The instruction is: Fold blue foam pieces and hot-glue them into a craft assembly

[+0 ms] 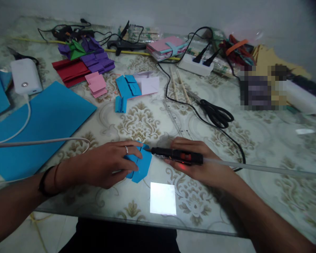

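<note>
A small folded piece of blue paper lies on the table in front of me. My left hand rests on its left part, fingers spread and pressing down from above. In my right hand is a black glue gun with a red glowing light. Its nozzle points left and meets the upper right edge of the blue paper, or hovers just over it; I cannot tell which. A long pale glue stick runs out of the gun's back to the right.
A large blue sheet and a white power bank lie left. Behind are folded papers in blue, pink and purple. Black-handled scissors, a black cable and a power strip are right.
</note>
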Tool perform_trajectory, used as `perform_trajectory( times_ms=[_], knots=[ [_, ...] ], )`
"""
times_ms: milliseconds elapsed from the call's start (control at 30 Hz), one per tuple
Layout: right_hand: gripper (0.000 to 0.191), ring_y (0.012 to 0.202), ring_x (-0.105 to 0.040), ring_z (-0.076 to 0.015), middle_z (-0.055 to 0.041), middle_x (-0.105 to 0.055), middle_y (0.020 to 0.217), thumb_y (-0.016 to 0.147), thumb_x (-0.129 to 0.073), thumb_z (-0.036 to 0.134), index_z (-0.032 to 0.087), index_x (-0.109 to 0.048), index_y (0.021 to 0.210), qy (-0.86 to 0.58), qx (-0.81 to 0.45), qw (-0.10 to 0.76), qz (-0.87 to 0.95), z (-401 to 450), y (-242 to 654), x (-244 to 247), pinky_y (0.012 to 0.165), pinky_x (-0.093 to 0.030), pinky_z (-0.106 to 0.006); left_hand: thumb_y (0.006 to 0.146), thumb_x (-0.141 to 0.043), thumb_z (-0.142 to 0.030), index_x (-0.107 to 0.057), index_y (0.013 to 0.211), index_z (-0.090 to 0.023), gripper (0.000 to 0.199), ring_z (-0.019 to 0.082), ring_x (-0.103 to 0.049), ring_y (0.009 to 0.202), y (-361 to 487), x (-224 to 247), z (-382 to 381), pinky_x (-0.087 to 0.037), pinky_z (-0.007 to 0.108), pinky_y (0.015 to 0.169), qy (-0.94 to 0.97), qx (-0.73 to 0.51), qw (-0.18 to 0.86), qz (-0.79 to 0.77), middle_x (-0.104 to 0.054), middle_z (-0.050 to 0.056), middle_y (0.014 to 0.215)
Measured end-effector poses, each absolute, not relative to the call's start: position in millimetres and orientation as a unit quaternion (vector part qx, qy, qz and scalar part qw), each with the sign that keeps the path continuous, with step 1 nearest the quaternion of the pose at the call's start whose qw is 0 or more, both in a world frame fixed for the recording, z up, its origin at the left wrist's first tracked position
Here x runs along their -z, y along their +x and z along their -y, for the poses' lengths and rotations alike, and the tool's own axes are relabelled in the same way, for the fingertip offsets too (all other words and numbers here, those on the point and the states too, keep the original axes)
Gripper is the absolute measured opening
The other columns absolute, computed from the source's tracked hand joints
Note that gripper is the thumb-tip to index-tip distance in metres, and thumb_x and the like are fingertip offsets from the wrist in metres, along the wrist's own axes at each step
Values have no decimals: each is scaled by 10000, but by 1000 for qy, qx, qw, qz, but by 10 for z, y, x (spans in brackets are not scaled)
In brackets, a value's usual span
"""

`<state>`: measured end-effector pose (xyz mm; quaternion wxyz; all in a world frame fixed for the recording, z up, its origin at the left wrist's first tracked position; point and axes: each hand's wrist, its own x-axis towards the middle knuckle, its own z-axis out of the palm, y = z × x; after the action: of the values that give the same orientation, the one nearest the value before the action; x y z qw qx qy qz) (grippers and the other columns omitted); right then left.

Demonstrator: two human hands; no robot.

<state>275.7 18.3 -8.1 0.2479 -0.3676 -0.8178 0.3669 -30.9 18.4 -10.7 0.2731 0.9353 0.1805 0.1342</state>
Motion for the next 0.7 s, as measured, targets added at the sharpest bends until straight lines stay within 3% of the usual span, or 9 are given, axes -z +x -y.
perform_trajectory(
  times_ms=[333, 533, 700],
  knots=[
    [145, 682, -614, -199, -5, -628, 730, 955, -712, 234, 253, -652, 824, -358, -349, 282, 819, -171, 2736, 122, 610, -489, -342, 934, -554, -129, -761, 1006, -185, 226, 332, -582, 1400, -290, 101, -189, -478, 473, 1217, 938, -130, 265, -181, -706, 129, 1300],
    [135, 644, -617, -197, -12, -641, 738, 916, -754, 284, 255, -659, 825, -410, -309, 259, 818, -111, 2776, 172, 569, -478, -338, 938, -561, -140, -756, 999, -182, 208, 335, -583, 1398, -292, 104, -185, -465, 468, 1229, 939, -132, 261, -178, -708, 127, 1297],
    [76, 686, -635, -212, -21, -654, 760, 891, -734, 245, 254, -660, 874, -403, -297, 264, 824, -102, 2764, 190, 620, -500, -351, 940, -564, -134, -752, 1015, -188, 209, 331, -581, 1398, -299, 111, -184, -488, 460, 1209, 939, -133, 262, -181, -706, 123, 1312]
  ],
)
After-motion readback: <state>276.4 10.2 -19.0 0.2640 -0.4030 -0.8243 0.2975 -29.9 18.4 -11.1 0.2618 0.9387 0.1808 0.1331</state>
